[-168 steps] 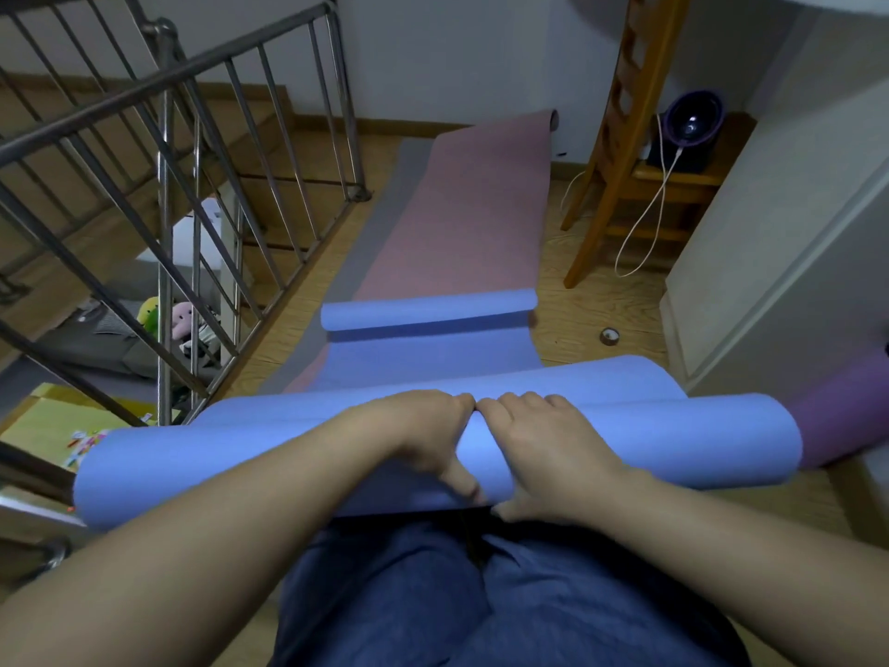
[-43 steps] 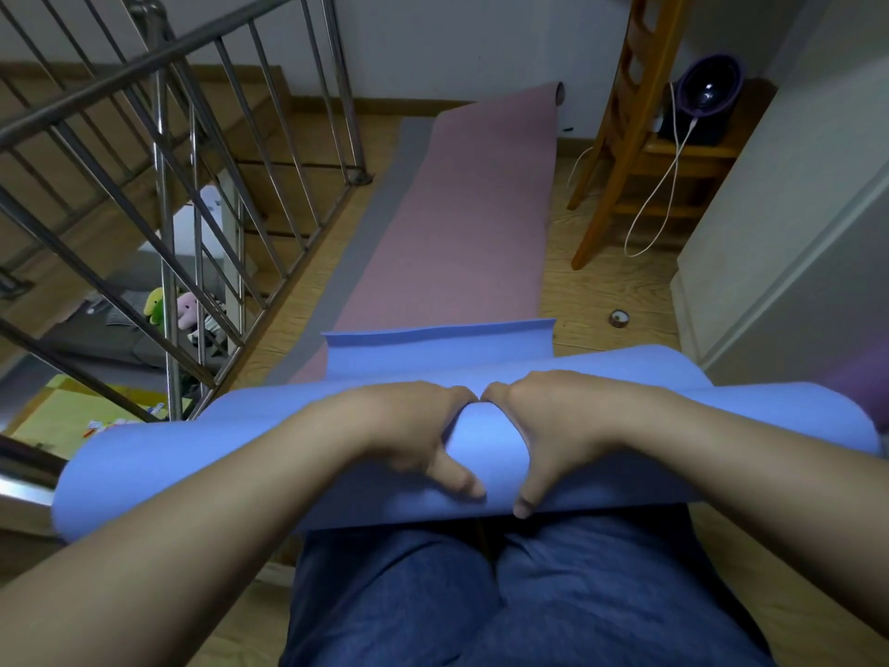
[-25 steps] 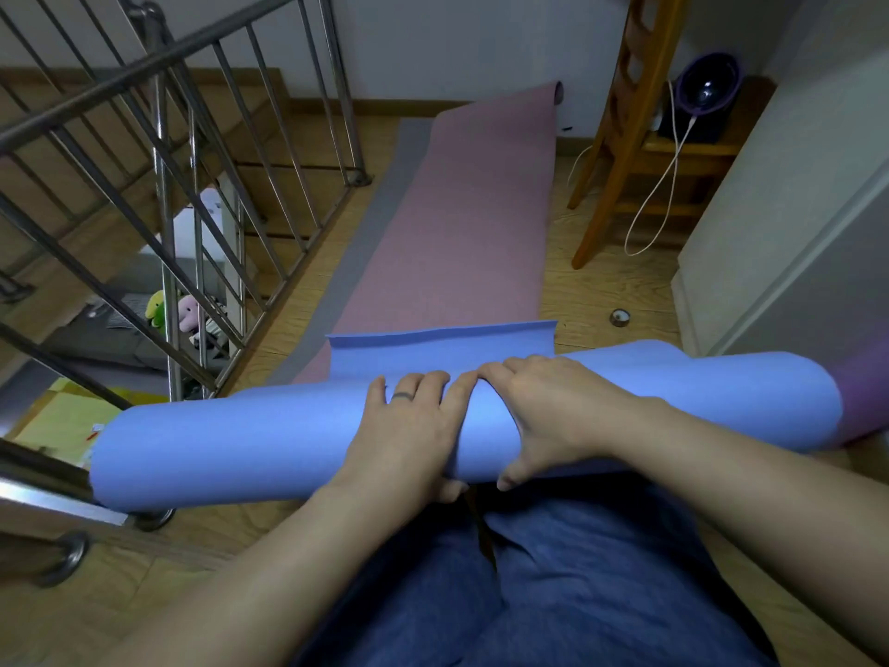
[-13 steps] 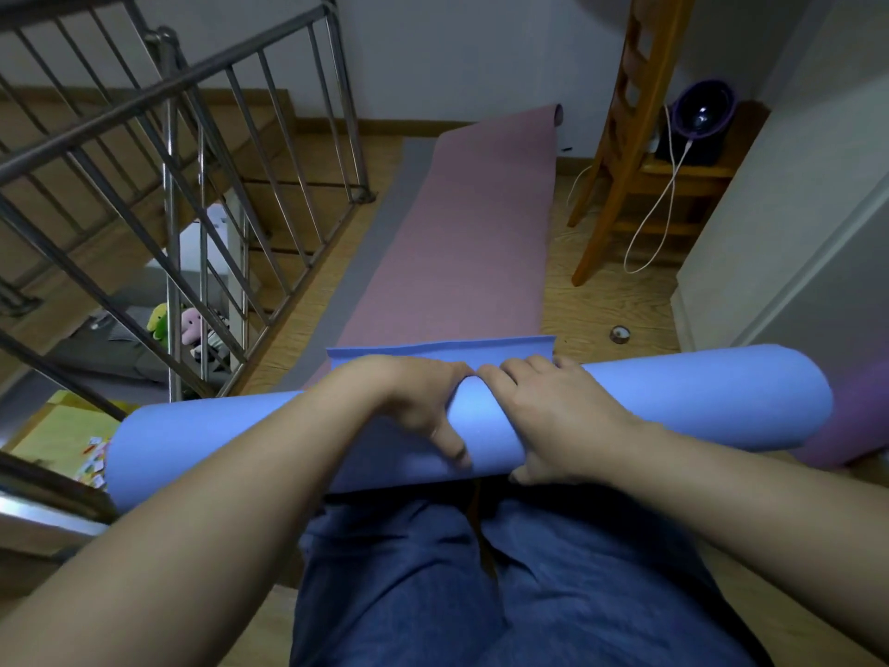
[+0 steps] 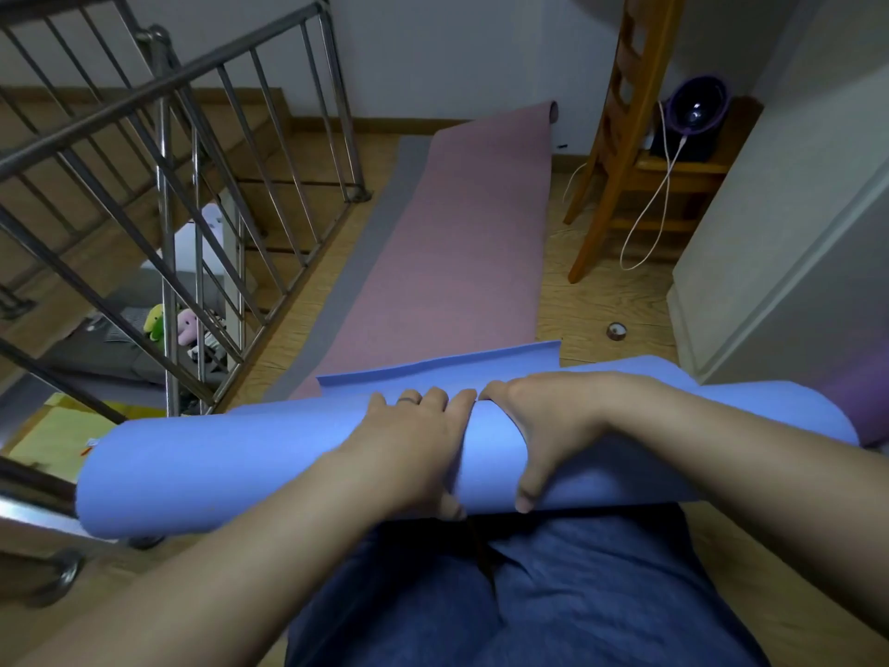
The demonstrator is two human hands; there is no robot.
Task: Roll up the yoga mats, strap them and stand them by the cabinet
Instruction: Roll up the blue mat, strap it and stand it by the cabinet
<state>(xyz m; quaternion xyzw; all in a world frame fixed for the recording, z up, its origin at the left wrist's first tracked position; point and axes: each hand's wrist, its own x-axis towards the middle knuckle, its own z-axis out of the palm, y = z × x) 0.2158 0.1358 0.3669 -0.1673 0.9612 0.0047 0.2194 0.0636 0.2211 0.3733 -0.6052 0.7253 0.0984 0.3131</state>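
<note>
A blue yoga mat [image 5: 240, 454] lies mostly rolled across my lap, with a short flat tail [image 5: 442, 368] left on the floor ahead. My left hand [image 5: 409, 445] lies over the middle of the roll, fingers across its top and thumb tucked against the near side. My right hand [image 5: 543, 426] grips the roll right beside it, fingers curled over the far side and thumb on the near side. A pink mat [image 5: 452, 243] stretches flat ahead on top of a grey mat [image 5: 365, 262]. A purple rolled mat [image 5: 866, 402] lies at the right by the pale cabinet [image 5: 793, 223].
A steel stair railing [image 5: 192, 195] runs along the left with an open stairwell beyond. A wooden chair [image 5: 620, 137] stands at the back right with a white cable and a dark round device [image 5: 697, 113]. A small round object [image 5: 616, 331] lies on the wood floor.
The roll has taken in more mat, so its flat tail is shorter. My left hand has shifted from curled over the far side to lying across the top.
</note>
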